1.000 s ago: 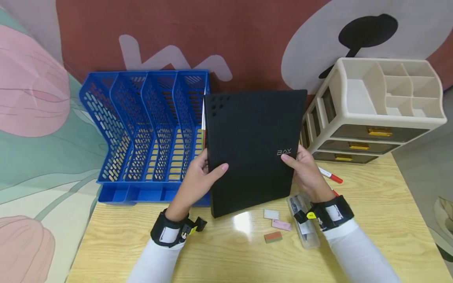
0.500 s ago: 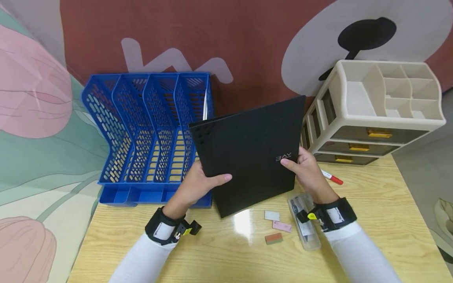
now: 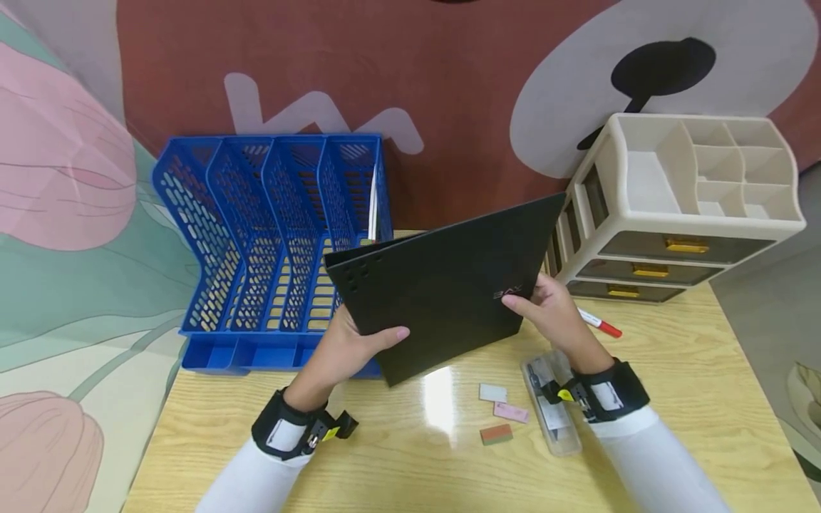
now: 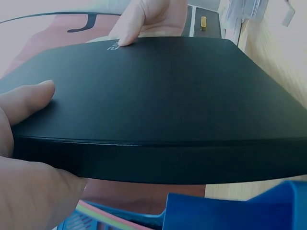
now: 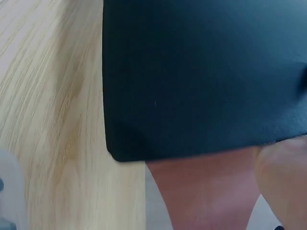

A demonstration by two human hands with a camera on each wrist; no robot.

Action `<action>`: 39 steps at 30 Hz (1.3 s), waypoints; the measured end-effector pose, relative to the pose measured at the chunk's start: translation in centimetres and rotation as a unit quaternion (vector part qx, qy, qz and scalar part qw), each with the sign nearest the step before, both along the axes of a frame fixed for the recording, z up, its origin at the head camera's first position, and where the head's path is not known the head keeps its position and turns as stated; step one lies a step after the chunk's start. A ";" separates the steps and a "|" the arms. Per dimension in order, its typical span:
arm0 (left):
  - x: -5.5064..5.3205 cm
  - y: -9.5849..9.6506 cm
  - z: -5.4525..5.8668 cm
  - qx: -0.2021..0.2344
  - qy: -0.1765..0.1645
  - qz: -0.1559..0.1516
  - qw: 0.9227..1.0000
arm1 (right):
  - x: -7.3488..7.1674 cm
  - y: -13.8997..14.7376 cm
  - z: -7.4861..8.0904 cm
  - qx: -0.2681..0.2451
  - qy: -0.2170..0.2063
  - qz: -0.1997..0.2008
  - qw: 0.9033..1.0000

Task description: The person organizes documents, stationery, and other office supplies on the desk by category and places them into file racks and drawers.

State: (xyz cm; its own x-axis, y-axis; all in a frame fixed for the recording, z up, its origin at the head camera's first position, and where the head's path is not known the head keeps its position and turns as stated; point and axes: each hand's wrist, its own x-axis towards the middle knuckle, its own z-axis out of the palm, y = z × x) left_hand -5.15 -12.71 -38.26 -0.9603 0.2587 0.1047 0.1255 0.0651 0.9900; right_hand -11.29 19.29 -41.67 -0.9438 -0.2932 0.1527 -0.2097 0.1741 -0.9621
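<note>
A black binder (image 3: 442,292) with a small logo is held above the table in both hands, tilted with its left end nearer me. My left hand (image 3: 346,345) grips the thick spine edge, thumb on the cover and fingers underneath, as the left wrist view shows on the binder's side (image 4: 158,160). On the opposite edge my right hand (image 3: 561,317) pinches the binder, thumb beside the logo; its fingers behind are mostly hidden. Just left of the binder stands a blue file rack (image 3: 291,235), partly covered by it. A thin white-edged item (image 3: 373,203) stands upright in the rack's rightmost slot.
A cream drawer organizer (image 3: 699,221) stands at the right back. In front of it lies a red-capped marker (image 3: 599,323). Nearer me are a clear pencil case (image 3: 551,406), a white eraser (image 3: 492,392), a pink eraser (image 3: 511,412) and a two-coloured eraser (image 3: 496,434).
The binder has tipped flatter, its left end swinging left and toward me. My left hand moved left with it, and more of the rack's rightmost slot shows. The right hand shifted slightly.
</note>
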 end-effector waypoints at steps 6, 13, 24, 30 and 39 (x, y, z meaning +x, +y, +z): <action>0.9 -1.2 0.3 -0.021 -0.012 0.013 1.000 | 0.3 0.2 0.0 0.013 0.032 0.057 0.998; 1.5 -3.1 1.5 -0.009 0.019 0.021 1.000 | 0.4 1.3 0.5 0.051 0.060 0.074 0.994; 2.1 -5.7 4.0 -0.027 -0.003 0.053 0.998 | 0.1 3.0 0.8 0.068 0.065 0.109 0.990; 3.0 -7.8 5.4 -0.027 -0.048 0.062 0.997 | 0.2 3.6 1.3 0.136 0.089 0.089 0.983; 3.5 -10.8 6.0 0.047 -0.035 0.093 0.994 | 0.8 5.0 1.5 0.218 0.139 0.070 0.964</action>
State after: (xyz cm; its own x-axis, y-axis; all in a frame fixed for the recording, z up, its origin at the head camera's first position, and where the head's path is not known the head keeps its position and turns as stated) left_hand -1.62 -23.48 -32.24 -0.9964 0.0676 0.0506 0.0498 -0.0129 0.9987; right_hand -10.46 24.25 -40.20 -0.8306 -0.5086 0.2270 -0.4994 0.4998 -0.7077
